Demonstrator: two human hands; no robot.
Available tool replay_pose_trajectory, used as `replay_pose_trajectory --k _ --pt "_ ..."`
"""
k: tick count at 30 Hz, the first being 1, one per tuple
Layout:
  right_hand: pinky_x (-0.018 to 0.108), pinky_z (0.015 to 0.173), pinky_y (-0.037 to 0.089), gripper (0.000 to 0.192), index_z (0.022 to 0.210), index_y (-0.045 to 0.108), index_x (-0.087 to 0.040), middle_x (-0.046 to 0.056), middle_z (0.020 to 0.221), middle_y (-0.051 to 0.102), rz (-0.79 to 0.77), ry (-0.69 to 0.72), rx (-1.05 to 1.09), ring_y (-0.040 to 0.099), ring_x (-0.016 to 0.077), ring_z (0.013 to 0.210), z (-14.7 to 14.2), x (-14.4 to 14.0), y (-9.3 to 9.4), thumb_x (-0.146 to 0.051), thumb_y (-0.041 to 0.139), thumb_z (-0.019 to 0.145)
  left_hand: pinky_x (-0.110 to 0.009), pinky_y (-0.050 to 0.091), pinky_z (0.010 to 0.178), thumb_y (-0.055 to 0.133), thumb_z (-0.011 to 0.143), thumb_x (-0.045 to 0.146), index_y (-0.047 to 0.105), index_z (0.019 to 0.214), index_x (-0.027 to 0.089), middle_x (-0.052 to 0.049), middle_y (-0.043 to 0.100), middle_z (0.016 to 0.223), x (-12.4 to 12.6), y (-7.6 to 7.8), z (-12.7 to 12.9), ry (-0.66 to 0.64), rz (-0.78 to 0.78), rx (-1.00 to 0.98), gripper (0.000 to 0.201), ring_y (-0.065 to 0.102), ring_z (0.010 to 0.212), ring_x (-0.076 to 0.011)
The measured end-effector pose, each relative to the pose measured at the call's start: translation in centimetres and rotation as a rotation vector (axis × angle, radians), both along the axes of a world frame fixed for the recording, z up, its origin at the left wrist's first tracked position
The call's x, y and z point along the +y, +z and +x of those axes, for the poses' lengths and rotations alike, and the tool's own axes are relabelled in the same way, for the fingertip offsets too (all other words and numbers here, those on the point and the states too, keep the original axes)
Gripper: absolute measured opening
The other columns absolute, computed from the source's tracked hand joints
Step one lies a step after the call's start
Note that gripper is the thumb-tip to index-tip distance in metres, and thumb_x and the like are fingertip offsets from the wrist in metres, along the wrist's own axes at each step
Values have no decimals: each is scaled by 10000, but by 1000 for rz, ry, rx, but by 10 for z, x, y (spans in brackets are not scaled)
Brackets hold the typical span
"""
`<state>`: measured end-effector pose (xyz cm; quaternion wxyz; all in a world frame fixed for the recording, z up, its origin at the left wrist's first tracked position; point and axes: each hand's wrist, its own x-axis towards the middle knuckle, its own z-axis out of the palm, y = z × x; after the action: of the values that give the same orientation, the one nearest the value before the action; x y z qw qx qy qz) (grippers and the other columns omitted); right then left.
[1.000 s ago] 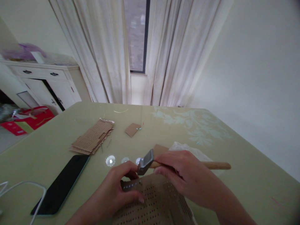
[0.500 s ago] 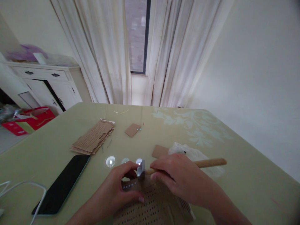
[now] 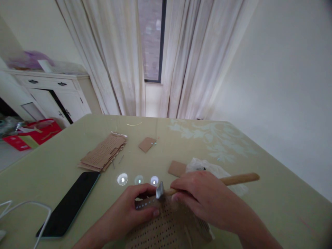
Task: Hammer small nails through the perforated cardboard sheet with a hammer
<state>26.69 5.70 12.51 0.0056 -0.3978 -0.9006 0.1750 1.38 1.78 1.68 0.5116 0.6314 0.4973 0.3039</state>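
My left hand pinches the upper edge of a brown sheet of perforated card, thumb on the near face. A row of small pale dots runs along that edge beside the thumb. In my right hand is a small hammer, its wooden handle pointing right. The metal hammer head is at the card's edge, close to my left fingertips; whether it touches, I cannot tell. Just beyond the fingers are three small round clear dishes, at left, middle and right.
A stack of perforated brown cards lies at left, near a black phone and a white cable. Small brown cards lie at centre and beside a clear plastic bag. Two thin pins lie near the stack.
The hammer and my right hand have shifted slightly right, with the head a little lower along the card's edge. My left fingers have dipped slightly, showing more of the dishes.
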Motion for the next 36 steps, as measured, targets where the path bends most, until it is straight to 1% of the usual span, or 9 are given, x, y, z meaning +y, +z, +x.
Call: replay_pose_trajectory --k 5,8,11,14,16,20,24,29,36 --pt "324 718 368 163 924 790 -231 23 843 803 -9 -14 -5 712 205 802 4 0 -4 -286 692 1042 -366 589 998 859 796 349 807 1256 282 -35 828 1222 3 3 -7 -84 -35 -13 469 750 1155 -294" --pt "325 707 357 175 909 786 -225 28 838 803 6 -7 -15 708 206 797 3 0 -5 -295 698 1044 -335 613 949 699 955 473 804 1264 261 -50 844 1200 18 -1 -25 -71 102 136 389 783 1100 -258" --pt "327 703 350 182 927 796 -226 39 861 811 14 -11 -24 713 218 821 2 1 -5 -323 701 1050 -333 635 874 455 1082 474 823 1162 225 -75 868 1099 43 -12 -52 174 298 494 452 810 981 -247" --pt "328 690 339 192 918 802 -230 39 858 810 -1 -9 -20 716 221 819 2 2 -5 -328 699 1047 -554 525 1124 409 1048 329 786 1240 142 -193 802 1318 65 -31 -78 365 364 699 463 732 1244 -366" --pt "330 682 330 203 891 794 -228 31 831 802 -1 -8 -7 716 218 800 2 2 -6 -327 702 1042 -638 418 1212 444 995 271 773 1262 88 -254 741 1415 72 -45 -89 411 402 813 461 649 1375 -423" --pt "332 677 322 202 879 781 -226 27 830 803 20 -3 9 718 218 795 2 3 -8 -324 704 1038 -599 454 1189 465 1011 255 800 1205 108 -251 744 1406 72 -63 -92 369 443 955 413 667 1349 -423" --pt "331 684 328 196 886 776 -224 31 835 802 17 4 6 718 218 803 3 4 -9 -320 701 1039 -463 554 1054 444 1043 174 823 1064 169 -178 815 1193 67 -63 -81 294 440 1014 380 759 1144 -342" --pt "332 696 337 192 899 774 -219 41 870 814 24 20 7 723 224 830 4 5 -9 -304 685 1045 -341 546 1004 459 1025 54 793 1186 214 -115 784 1187 62 -61 -65 223 413 1005 404 741 1123 -250" --pt "330 711 355 202 906 775 -211 45 873 819 25 26 5 725 220 828 5 6 -11 -315 683 1052 -388 493 1043 457 989 -6 748 1183 181 -132 743 1182 61 -66 -58 169 403 974 397 672 1139 -270"
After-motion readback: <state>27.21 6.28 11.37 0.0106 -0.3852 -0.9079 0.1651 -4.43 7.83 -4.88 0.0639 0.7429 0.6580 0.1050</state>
